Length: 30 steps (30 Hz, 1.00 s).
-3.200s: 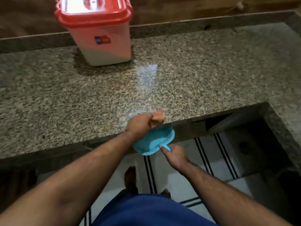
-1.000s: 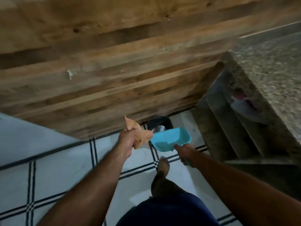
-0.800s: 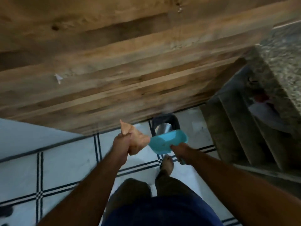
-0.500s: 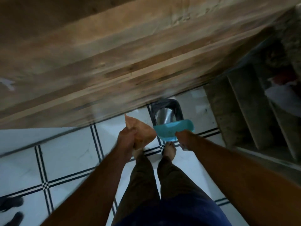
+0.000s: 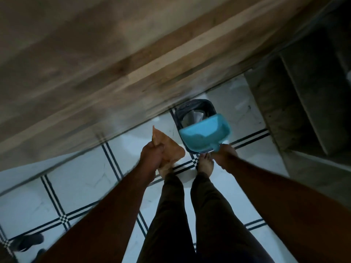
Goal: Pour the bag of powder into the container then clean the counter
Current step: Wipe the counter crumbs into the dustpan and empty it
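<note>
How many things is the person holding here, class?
2: an orange cloth in the left hand; a blue dustpan in the right hand, over the bin.

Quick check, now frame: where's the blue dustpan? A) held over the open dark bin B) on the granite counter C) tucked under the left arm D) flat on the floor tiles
A: the right hand holds the blue dustpan by its handle over the open dark bin, while the left hand grips the orange cloth.
</note>
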{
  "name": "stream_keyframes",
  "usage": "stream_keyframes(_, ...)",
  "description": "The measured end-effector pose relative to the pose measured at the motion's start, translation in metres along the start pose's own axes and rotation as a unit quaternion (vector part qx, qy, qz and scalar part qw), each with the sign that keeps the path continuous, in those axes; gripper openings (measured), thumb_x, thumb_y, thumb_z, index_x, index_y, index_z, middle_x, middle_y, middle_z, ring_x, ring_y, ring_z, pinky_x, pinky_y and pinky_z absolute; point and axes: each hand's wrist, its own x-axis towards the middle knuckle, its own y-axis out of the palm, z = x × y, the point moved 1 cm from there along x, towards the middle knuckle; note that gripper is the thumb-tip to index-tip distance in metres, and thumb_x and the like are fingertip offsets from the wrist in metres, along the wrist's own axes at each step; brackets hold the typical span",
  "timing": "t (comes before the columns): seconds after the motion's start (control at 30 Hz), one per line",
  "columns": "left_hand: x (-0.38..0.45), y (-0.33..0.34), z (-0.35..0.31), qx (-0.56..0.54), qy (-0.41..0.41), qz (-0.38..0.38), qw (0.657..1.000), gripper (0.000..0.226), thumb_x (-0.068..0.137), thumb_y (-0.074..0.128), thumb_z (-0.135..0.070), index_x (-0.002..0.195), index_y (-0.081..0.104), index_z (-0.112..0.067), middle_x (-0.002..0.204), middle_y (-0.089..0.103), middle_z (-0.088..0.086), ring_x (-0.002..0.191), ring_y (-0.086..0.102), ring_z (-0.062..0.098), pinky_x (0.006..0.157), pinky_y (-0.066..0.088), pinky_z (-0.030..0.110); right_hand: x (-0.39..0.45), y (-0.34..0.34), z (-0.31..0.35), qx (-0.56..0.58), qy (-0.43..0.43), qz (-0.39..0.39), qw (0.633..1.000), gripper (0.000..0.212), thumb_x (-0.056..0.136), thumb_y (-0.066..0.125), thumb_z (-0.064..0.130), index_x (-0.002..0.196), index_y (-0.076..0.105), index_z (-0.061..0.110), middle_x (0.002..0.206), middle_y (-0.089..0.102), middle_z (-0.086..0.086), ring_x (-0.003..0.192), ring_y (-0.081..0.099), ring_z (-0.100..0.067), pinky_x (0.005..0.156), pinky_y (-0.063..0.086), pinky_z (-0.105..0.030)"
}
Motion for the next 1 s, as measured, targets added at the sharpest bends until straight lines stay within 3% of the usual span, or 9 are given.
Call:
stream_keyframes(0.07, 0.040, 0.005, 0.012, 0.026, -0.011, -0.018, 0.999, 0.051, 0.093, 0.065, -0.032, 0.142, 0.066, -0.018, 0.132, 0.075, 0.006, 0.113, 0.074, 0.030, 0.105, 0.059, 0.050, 0.028, 0.019, -0.013, 0.022, 0.002, 0.004, 1.000, 0.029, 0.086, 0.065, 0.036, 0.114, 0.067, 0.027, 0.103, 0.071, 0.001, 0.093, 0.070, -0.024, 0.069, 0.054, -0.031)
stream_keyframes(0.13, 0.080, 0.011, 0.026, 0.042, -0.016, -0.022, 0.999, 0.066, 0.080, 0.061, -0.037, 0.143, 0.067, -0.021, 0.135, 0.075, 0.009, 0.115, 0.074, 0.033, 0.108, 0.058, 0.054, 0.054, 0.040, -0.027, 0.045, 0.001, 0.009, 0.999, 0.031, 0.088, 0.061, 0.044, 0.116, 0.065, 0.031, 0.109, 0.073, 0.003, 0.099, 0.072, -0.022, 0.080, 0.062, -0.037)
stream_keyframes(0.3, 0.093, 0.035, 0.016, 0.085, -0.012, -0.020, 0.996, 0.048, 0.106, 0.056, -0.020, 0.153, 0.058, -0.013, 0.144, 0.068, 0.012, 0.127, 0.067, 0.037, 0.112, 0.053, 0.050, 0.081, 0.081, -0.042, 0.120, 0.026, -0.036, 0.992, 0.015, 0.100, 0.063, 0.037, 0.114, 0.061, 0.032, 0.104, 0.065, 0.005, 0.099, 0.065, -0.020, 0.092, 0.058, -0.039)
stream_keyframes(0.43, 0.116, 0.045, 0.022, 0.117, -0.001, -0.017, 0.993, 0.044, 0.109, 0.055, -0.020, 0.153, 0.057, -0.013, 0.147, 0.066, 0.016, 0.132, 0.064, 0.038, 0.115, 0.051, 0.053, 0.110, 0.112, -0.064, 0.135, 0.045, -0.046, 0.989, 0.039, 0.091, 0.060, 0.060, 0.117, 0.066, 0.031, 0.103, 0.072, 0.005, 0.099, 0.071, -0.024, 0.096, 0.060, -0.046)
stream_keyframes(0.57, 0.127, 0.047, 0.025, 0.142, 0.012, -0.013, 0.990, 0.040, 0.109, 0.056, -0.017, 0.147, 0.060, -0.008, 0.145, 0.067, 0.018, 0.129, 0.066, 0.041, 0.114, 0.052, 0.054, 0.115, 0.119, -0.064, 0.119, 0.050, -0.070, 0.989, 0.034, 0.104, 0.060, 0.048, 0.123, 0.064, 0.020, 0.107, 0.069, -0.004, 0.099, 0.067, -0.029, 0.087, 0.053, -0.037)
stream_keyframes(0.7, 0.125, 0.041, 0.029, 0.143, -0.011, -0.021, 0.989, 0.046, 0.111, 0.055, -0.016, 0.156, 0.052, -0.008, 0.153, 0.060, 0.017, 0.139, 0.059, 0.038, 0.121, 0.045, 0.051, 0.113, 0.122, -0.072, 0.123, 0.046, -0.102, 0.986, 0.028, 0.104, 0.061, 0.044, 0.116, 0.064, 0.018, 0.107, 0.072, -0.005, 0.098, 0.068, -0.028, 0.087, 0.056, -0.040)
stream_keyframes(0.77, 0.122, 0.039, 0.031, 0.135, -0.017, -0.013, 0.991, 0.046, 0.111, 0.056, -0.016, 0.157, 0.052, -0.009, 0.155, 0.060, 0.017, 0.135, 0.061, 0.035, 0.114, 0.047, 0.044, 0.112, 0.122, -0.076, 0.114, 0.044, -0.094, 0.988, 0.028, 0.105, 0.062, 0.044, 0.118, 0.063, 0.019, 0.109, 0.072, -0.007, 0.095, 0.065, -0.026, 0.083, 0.052, -0.037)
stream_keyframes(0.87, 0.119, 0.040, 0.029, 0.146, -0.017, -0.029, 0.989, 0.043, 0.111, 0.056, -0.016, 0.153, 0.055, -0.008, 0.149, 0.063, 0.017, 0.114, 0.062, 0.027, 0.094, 0.043, 0.036, 0.116, 0.119, -0.074, 0.087, 0.045, -0.062, 0.993, 0.034, 0.107, 0.059, 0.043, 0.125, 0.061, 0.014, 0.116, 0.072, -0.010, 0.097, 0.063, -0.028, 0.085, 0.051, -0.037)
stream_keyframes(1.0, 0.119, 0.049, 0.027, 0.155, -0.002, -0.029, 0.988, 0.041, 0.110, 0.056, -0.018, 0.151, 0.057, -0.010, 0.146, 0.066, 0.015, 0.117, 0.064, 0.029, 0.092, 0.044, 0.037, 0.115, 0.112, -0.059, 0.111, 0.096, -0.042, 0.988, 0.036, 0.107, 0.058, 0.040, 0.124, 0.053, 0.008, 0.109, 0.059, -0.011, 0.097, 0.058, -0.031, 0.085, 0.050, -0.041)
